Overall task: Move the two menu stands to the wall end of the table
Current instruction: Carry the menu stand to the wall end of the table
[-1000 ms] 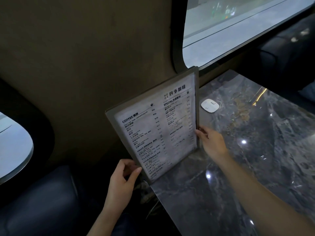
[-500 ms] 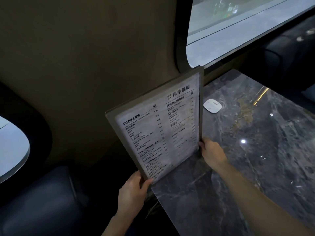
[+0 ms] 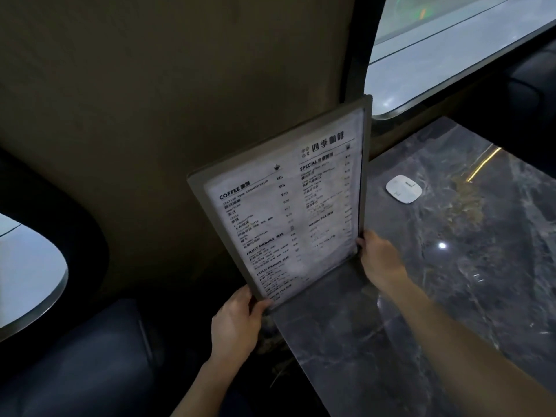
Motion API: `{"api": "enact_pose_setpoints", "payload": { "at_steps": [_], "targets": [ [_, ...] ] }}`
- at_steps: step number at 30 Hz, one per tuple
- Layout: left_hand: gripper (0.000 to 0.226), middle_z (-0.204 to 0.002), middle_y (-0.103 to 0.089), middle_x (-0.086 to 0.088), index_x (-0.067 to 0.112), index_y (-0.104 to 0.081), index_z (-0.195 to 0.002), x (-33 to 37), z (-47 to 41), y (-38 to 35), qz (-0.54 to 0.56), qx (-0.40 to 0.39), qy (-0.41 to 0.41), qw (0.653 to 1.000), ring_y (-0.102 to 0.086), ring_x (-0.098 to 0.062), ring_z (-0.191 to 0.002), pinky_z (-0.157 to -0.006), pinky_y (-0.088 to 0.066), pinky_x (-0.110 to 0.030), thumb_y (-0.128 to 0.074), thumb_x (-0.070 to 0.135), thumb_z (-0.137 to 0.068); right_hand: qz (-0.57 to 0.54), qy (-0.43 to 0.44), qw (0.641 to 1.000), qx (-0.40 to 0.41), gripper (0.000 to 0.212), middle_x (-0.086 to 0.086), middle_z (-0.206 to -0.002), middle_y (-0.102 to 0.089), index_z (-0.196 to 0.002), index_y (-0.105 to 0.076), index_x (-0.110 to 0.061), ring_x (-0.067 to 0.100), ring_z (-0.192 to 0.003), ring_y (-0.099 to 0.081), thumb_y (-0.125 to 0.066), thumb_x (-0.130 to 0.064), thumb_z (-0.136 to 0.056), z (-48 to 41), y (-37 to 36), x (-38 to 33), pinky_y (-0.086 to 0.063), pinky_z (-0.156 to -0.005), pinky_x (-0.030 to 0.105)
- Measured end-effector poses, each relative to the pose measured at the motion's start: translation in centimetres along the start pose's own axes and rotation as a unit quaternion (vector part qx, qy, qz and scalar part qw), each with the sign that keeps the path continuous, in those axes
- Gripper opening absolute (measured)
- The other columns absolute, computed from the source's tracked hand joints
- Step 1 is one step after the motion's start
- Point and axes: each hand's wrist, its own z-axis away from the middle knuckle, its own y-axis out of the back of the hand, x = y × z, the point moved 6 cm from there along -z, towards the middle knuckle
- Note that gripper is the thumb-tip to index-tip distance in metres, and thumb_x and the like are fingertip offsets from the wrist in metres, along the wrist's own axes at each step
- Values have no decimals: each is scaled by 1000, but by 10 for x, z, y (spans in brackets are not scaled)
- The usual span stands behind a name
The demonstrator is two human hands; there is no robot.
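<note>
The flat grey-framed menu stand with its white printed sheet (image 3: pixel 288 206) stood nearly upright on the left edge of the dark grey marble table (image 3: pixel 451 296), its face turned toward the camera and its long axis running up and away toward the dull brown wall (image 3: pixel 180 100). Its bottom edge lay along the table's rim, the near corner at the table's near left corner and the far corner further in toward the wall. Only this one stand was in view (whether a second sat behind it could not be told). The left hand (image 3: pixel 237 323) pinched the near lower corner, thumb on the printed face and the other digits hidden behind. The right hand (image 3: pixel 380 258) gripped the far lower edge, fingers curled round the frame. Both hands sat low, so the tall panel rose above them, and the wall lay just beyond its upper edge. A small white rounded device (image 3: pixel 403 189) lay on the marble to the right, clear of the stand's likely path.
</note>
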Motion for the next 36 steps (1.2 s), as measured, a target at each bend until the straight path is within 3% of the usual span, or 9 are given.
{"api": "enact_pose_setpoints", "payload": {
  "at_steps": [8, 14, 24, 29, 32, 36],
  "targets": [
    [19, -94, -59, 11, 25, -58, -99, -13, -25, 6, -6, -4, 35, 999, -58, -11, -84, -65, -46, -30, -57, 37, -85, 25, 16, 999, 11, 26, 30, -95, -62, -100, -46, 2, 44, -85, -58, -33, -20, -96, -17, -7, -17, -35, -63, 40],
    [10, -85, -58, 8, 27, -53, -83, -21, -43, 16, 14, -7, 71, 997, -53, -4, -70, -60, -45, -30, -59, 34, -84, 26, 16, 1000, -1, 28, 29, -97, -63, -98, -46, 1, 43, -87, -59, -33, -23, -96, -24, -9, -31, -41, -68, 43],
    [18, -94, -59, 8, 23, -58, -98, -23, -49, 18, 25, 0, 67, 997, -55, -12, -80, -67, -45, -32, -58, 34, -85, 28, 30, 999, 6, 26, 29, -95, -63, -99, -46, -2, 44, -83, -59, -32, -24, -96, -35, -11, -38, -38, -62, 40],
    [13, -91, -59, 10, 27, -56, -93, -22, -49, 18, 35, 1, 70, 997, -54, -8, -77, -65, -45, -31, -59, 36, -84, 55, 24, 998, 11, 29, 27, -98, -63, -104, -45, -5, 42, -85, -60, -30, -28, -97, -39, -12, -41, -43, -66, 43],
    [9, -88, -61, 11, 33, -53, -87, -24, -48, 17, 34, -6, 74, 997, -54, -4, -73, -62, -47, -30, -58, 40, -83, 56, 7, 998, 12, 31, 25, -100, -63, -106, -47, -6, 42, -88, -60, -30, -31, -96, -39, -12, -39, -39, -64, 39],
    [23, -78, -61, 10, 30, -54, -79, -33, -49, 17, 0, -52, 100, 994, -59, -11, -72, -69, -53, -36, -54, 54, -81, 46, -7, 999, 24, 29, 22, -100, -64, -103, -49, -7, 40, -89, -60, -38, -32, -94, -32, -6, -32, -43, -66, 40]
  ]
}}
